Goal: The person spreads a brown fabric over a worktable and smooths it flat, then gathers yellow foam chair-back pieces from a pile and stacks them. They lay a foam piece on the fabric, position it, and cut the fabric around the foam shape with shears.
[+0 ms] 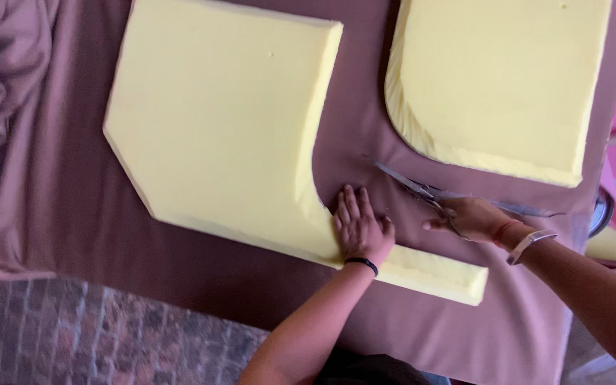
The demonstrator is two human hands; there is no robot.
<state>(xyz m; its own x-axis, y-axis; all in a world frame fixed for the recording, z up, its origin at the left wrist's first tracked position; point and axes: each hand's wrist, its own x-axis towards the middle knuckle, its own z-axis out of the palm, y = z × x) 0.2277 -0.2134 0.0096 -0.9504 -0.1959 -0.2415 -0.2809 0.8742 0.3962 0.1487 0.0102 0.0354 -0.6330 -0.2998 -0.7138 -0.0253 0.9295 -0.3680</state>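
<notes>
Brown cloth (pixel 73 192) covers the table, bunched in folds at the far left. On it lies a large L-shaped yellow foam piece (pixel 215 135). The left hand (pixel 360 228) presses flat, fingers spread, on the foam's inner curve and the cloth beside it. Just to its right, the right hand (pixel 472 217) grips scissors (pixel 415 189), blades parted over the cloth. Above lies a second foam slab (pixel 500 78).

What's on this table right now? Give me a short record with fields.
Surface: brown fabric spread out
Near piece: yellow foam slab, notched, curved inner edge
Far piece: second foam slab, rounded corner
Left hand: flat, pressing the notched slab's edge
Right hand: holding scissors, blades on the fabric between the slabs
</notes>
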